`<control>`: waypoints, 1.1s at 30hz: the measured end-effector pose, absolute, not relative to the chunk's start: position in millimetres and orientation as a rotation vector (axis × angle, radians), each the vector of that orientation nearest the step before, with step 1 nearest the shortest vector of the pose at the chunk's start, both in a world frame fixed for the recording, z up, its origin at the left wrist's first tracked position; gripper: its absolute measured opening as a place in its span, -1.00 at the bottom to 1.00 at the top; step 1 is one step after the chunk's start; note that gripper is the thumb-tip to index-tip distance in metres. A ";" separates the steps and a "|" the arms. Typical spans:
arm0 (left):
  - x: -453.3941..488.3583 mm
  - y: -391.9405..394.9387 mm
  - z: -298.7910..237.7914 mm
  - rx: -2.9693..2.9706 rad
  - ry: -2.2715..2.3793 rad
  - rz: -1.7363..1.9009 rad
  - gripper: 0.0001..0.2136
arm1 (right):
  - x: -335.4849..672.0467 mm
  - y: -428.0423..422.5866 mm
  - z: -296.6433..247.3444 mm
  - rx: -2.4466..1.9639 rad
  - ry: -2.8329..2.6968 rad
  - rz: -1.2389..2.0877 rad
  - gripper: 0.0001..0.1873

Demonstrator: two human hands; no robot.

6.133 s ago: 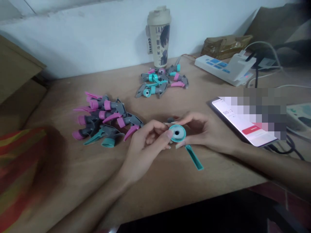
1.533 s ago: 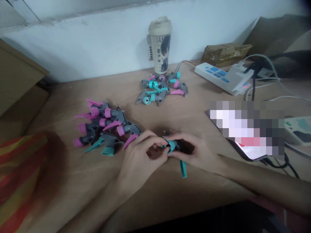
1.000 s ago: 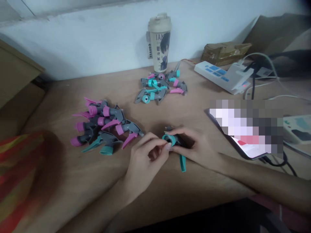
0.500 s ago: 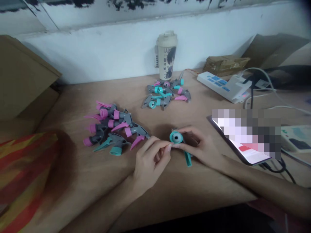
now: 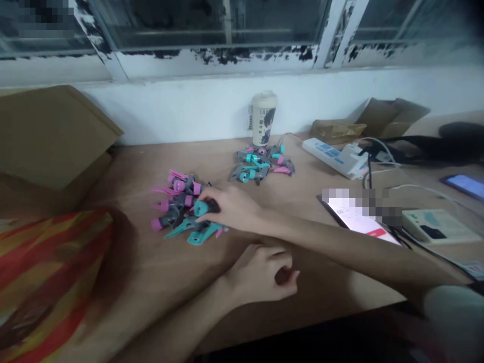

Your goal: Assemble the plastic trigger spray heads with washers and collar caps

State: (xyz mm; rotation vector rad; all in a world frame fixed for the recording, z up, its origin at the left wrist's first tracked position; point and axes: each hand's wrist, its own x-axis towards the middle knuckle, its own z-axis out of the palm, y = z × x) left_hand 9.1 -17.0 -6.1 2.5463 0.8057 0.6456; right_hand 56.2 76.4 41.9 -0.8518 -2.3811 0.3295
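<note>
My right hand [image 5: 232,207] reaches leftward across the wooden table [image 5: 333,282]. It is closed on a grey spray trigger head with a teal cap [image 5: 204,206], held at the right edge of the near pile of pink, teal and grey trigger heads [image 5: 176,201]. My left hand [image 5: 264,269] rests on the table nearer to me, fingers curled in, with nothing visible in them. A second, smaller pile of trigger heads [image 5: 259,164] lies farther back, in front of a cup.
A beige lidded cup [image 5: 263,118] stands by the wall. A white power strip [image 5: 333,154] with cables, a lit phone [image 5: 363,227], a white device [image 5: 434,227] and another phone [image 5: 467,184] lie at right. Cardboard [image 5: 49,136] and a striped cloth [image 5: 45,272] are at left.
My right hand carried the teal-capped trigger head left to the near pile. My left hand let go and dropped to the table. The view tilted up, showing the window.
</note>
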 end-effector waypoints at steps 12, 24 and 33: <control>5.3 -14.4 -6.3 2.574 0.852 0.620 -0.83 | 85.2 102.4 30.4 -1.049 -2.426 -0.070 -0.54; 7.0 -11.6 -7.9 2.575 0.904 0.594 -0.85 | 123.9 163.7 -8.7 -1.389 -2.234 -0.142 -0.50; 6.1 -11.0 -10.0 2.544 0.913 0.607 -0.85 | 114.5 156.2 3.6 -1.259 -1.962 0.145 -0.61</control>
